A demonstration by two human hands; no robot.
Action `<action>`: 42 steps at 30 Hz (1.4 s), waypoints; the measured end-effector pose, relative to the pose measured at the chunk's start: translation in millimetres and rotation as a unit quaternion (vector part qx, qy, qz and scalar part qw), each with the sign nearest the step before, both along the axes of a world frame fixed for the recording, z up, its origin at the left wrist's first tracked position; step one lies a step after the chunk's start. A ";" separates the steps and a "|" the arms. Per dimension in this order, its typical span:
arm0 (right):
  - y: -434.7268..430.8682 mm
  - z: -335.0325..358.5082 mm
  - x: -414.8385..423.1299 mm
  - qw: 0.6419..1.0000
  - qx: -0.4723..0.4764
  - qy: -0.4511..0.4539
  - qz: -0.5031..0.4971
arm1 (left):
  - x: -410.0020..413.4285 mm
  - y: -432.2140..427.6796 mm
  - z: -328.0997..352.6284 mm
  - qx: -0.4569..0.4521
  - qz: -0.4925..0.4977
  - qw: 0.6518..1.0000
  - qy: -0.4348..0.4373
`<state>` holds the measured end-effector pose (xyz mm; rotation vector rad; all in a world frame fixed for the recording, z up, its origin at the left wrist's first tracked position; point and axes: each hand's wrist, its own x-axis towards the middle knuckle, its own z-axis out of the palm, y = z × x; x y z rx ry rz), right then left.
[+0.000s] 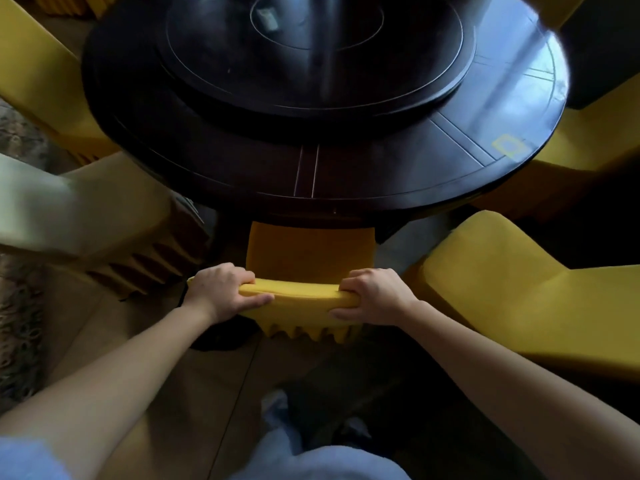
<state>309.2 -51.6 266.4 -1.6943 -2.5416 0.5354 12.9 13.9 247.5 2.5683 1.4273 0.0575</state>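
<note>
Left hand (223,292) and right hand (375,296) grip padded yellow chair back (301,301).

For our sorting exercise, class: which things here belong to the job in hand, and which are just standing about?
In the job: left hand, right hand, gripped chair.
Standing about: round table, turntable, left-side chair, right-side chair.

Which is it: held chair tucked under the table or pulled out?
Partly tucked: the chair seat runs under the table rim. Left hand and right hand grip its backrest.
</note>
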 end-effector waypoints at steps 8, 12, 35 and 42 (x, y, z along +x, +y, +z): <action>57.0 -2.4 -19.5 0.999 -0.014 -0.024 -0.038 | -14.2 59.8 1.7 0.030 -0.022 0.999 -0.019; 78.9 -4.6 -34.9 0.998 -0.009 -0.032 -0.057 | -28.0 91.8 -0.4 0.046 -0.036 0.998 -0.024; 89.2 21.1 -68.1 0.974 -0.148 -0.128 -0.112 | -28.6 114.6 20.6 -0.083 -0.132 0.985 0.077; 62.7 20.1 -74.7 0.973 -0.172 -0.124 -0.089 | -39.1 89.4 23.4 -0.117 -0.172 0.976 0.068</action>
